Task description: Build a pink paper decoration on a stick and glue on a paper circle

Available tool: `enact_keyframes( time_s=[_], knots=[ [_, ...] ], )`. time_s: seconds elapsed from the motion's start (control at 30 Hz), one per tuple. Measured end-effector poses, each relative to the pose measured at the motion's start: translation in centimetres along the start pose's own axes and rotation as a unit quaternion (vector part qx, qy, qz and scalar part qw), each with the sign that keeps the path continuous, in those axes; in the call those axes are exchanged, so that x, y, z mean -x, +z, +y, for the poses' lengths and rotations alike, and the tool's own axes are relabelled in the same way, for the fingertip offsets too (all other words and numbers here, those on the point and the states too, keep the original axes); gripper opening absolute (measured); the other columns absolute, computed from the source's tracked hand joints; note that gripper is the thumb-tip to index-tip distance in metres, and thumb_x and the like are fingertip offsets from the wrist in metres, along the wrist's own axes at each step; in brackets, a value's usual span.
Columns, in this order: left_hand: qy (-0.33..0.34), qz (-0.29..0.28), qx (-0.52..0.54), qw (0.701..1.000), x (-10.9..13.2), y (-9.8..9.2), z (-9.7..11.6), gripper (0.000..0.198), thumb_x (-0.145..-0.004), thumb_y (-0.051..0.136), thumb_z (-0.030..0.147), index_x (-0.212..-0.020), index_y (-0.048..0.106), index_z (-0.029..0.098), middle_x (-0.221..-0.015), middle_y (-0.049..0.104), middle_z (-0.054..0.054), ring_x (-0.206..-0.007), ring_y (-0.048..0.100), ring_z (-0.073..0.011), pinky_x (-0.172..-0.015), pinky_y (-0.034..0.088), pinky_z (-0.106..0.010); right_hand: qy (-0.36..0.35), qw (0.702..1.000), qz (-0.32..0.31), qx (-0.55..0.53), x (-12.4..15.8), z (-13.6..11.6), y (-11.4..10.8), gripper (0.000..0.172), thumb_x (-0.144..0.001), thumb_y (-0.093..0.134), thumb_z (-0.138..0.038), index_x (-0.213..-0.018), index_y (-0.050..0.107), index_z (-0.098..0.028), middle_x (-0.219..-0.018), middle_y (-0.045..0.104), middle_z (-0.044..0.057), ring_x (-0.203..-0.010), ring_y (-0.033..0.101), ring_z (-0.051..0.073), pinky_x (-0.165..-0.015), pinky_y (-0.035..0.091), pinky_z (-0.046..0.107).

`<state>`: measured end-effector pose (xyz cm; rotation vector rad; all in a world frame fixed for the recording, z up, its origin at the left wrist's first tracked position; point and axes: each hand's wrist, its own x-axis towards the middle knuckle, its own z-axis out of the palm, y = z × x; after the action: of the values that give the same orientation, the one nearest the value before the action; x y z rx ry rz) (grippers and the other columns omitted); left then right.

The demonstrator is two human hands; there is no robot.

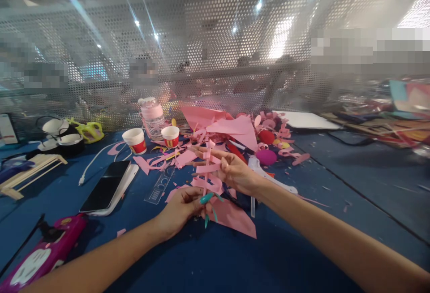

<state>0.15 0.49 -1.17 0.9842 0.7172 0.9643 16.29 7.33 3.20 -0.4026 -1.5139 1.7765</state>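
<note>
A pink paper craft stands upright in front of me, with a narrow stem and several curled strips branching off it. My left hand is closed around the lower end of its stem, where teal paper pieces show between and below the fingers. Higher up, my right hand pinches one of the pink strips, its fingers stretched behind the stem and the thumb in front. Below both hands a sheet of pink paper lies on the blue table.
Pink paper scraps are heaped behind my hands. A white glue gun lies to the right. Leftward are paper cups, a bottle, a black phone, a clear stencil ruler and a magenta power strip.
</note>
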Motion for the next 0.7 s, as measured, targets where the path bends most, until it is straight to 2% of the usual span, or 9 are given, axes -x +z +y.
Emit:
enact_keyframes(
  time_s=[0.13,0.3,0.43,0.6,0.7],
  knots=[
    [0.002,0.0,-0.023,1.0,-0.1,-0.1,0.0,0.034,-0.062,0.074,0.039,-0.081,0.069,0.012,-0.058,0.064,-0.002,-0.049,0.054,-0.0074,-0.049,0.039,-0.018,-0.001,0.999,0.007,-0.038,-0.1,-0.5,0.4,0.04,-0.058,0.078,-0.034,-0.096,0.068,-0.025,-0.122,0.058,0.005,-0.111,0.054,0.022,-0.099,0.037,0.04],
    [0.004,-0.003,-0.034,0.999,-0.1,-0.1,-0.1,0.03,-0.065,0.072,0.038,-0.079,0.068,0.011,-0.059,0.063,-0.002,-0.05,0.053,-0.007,-0.05,0.039,-0.018,0.02,0.999,0.026,-0.032,-0.1,-1.3,1.0,0.032,-0.061,0.075,-0.017,-0.092,0.069,-0.022,-0.111,0.065,0.004,-0.105,0.058,0.017,-0.099,0.039,0.034],
    [0.003,-0.008,-0.035,0.999,-0.1,-0.2,-0.2,0.028,-0.067,0.071,0.037,-0.079,0.067,0.011,-0.06,0.063,-0.002,-0.05,0.053,-0.0069,-0.051,0.039,-0.018,0.018,0.999,0.031,-0.001,-0.2,-1.4,0.6,0.019,-0.064,0.073,-0.016,-0.083,0.07,-0.02,-0.104,0.068,0.004,-0.098,0.062,0.016,-0.098,0.041,0.034],
    [0.005,-0.008,-0.033,0.999,-0.1,-0.2,-0.1,0.028,-0.066,0.072,0.037,-0.077,0.067,0.011,-0.06,0.063,-0.002,-0.05,0.053,-0.006,-0.05,0.039,-0.017,0.01,1.0,0.001,0.028,-0.2,-1.5,0.4,0.027,-0.07,0.068,-0.015,-0.097,0.068,-0.021,-0.104,0.068,0.002,-0.099,0.062,0.014,-0.099,0.04,0.032],
    [0.005,-0.005,-0.031,0.999,-0.1,-0.2,-0.1,0.029,-0.066,0.072,0.037,-0.077,0.067,0.011,-0.06,0.064,-0.002,-0.049,0.053,-0.0057,-0.05,0.039,-0.017,0.006,0.999,-0.013,0.031,-0.2,-1.9,0.7,0.026,-0.073,0.066,-0.016,-0.099,0.067,-0.02,-0.107,0.067,0.003,-0.103,0.059,0.015,-0.101,0.037,0.032]
  ],
)
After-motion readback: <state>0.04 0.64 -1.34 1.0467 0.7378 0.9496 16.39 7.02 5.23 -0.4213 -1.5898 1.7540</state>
